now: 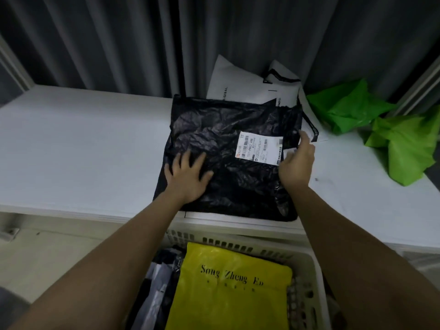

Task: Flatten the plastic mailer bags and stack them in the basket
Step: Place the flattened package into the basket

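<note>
A crinkled black mailer bag with a white shipping label lies spread on the white table. My left hand rests flat on its near left part, fingers apart. My right hand is at the bag's right edge, fingers curled around that edge beside the label. Below the table's front edge stands a white slotted basket. A flat yellow mailer bag lies on top inside it, with darker and grey bags to its left.
White mailer bags lie behind the black one against the grey curtain. Two crumpled green bags sit at the table's right end. The floor shows at the lower left.
</note>
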### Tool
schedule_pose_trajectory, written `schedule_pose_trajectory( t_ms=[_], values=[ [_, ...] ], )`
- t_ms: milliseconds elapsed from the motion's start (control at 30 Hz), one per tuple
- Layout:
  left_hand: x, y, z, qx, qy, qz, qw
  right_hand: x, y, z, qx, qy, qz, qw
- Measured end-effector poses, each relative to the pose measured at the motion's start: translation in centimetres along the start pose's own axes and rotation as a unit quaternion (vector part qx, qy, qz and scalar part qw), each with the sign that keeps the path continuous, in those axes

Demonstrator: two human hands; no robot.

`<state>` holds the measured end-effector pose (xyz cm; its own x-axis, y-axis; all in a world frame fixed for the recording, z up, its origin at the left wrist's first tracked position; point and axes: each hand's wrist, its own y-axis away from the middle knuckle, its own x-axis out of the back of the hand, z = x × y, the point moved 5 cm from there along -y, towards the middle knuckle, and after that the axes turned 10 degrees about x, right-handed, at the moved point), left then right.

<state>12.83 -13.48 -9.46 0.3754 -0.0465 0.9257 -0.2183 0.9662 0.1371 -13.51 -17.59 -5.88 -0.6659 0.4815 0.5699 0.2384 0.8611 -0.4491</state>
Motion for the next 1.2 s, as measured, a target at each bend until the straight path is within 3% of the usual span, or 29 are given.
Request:
schedule_pose_trajectory(
  t_ms=[33,100,167,233,300,367,600,800,900,1067,1200],
  values=[
    [-1.5,-0.1,-0.1,-0.007,-0.054,-0.060,0.997,-0.3,-0.1,0.0,0.009,0.056,-0.014,0.998],
    [-3.8,-0.5,-0.4,-0.002,-0.116,-0.107,0.987,-1.3,0.1,-0.2,0.046,0.192,-0.022,0.980],
    [-5.0,-0.6,-0.5,0.006,-0.133,-0.096,0.986,-3.3,2.0,-1.2,0.137,0.249,-0.074,0.956],
    [-5.7,-0.6,-0.4,0.011,-0.124,-0.077,0.989,-6.1,4.8,-2.0,0.203,0.243,-0.197,0.928],
    [-5.7,-0.7,-0.4,0.010,-0.113,-0.056,0.992,-8.3,7.0,-1.5,0.191,0.255,-0.317,0.893],
    [-5.8,-0.7,-0.4,0.003,-0.110,-0.039,0.993,-9.2,7.8,-0.2,0.153,0.267,-0.373,0.876],
    [-5.7,-0.1,-0.4,0.001,-0.081,-0.035,0.996,-9.6,8.3,0.2,0.149,0.291,-0.369,0.870],
    [-6.2,0.7,-0.7,-0.020,-0.121,-0.015,0.992,-9.4,8.1,0.1,0.150,0.269,-0.379,0.873],
    [-6.3,0.7,-0.5,-0.020,-0.122,-0.011,0.992,-7.5,8.1,0.7,0.171,0.310,-0.348,0.868],
    [-6.2,0.7,-0.6,-0.017,-0.125,-0.015,0.992,-6.1,8.7,2.6,0.080,0.307,-0.369,0.874],
    [-6.0,0.8,-0.6,-0.011,-0.131,-0.056,0.990,-6.1,9.1,2.5,0.077,0.302,-0.382,0.870]
  ],
)
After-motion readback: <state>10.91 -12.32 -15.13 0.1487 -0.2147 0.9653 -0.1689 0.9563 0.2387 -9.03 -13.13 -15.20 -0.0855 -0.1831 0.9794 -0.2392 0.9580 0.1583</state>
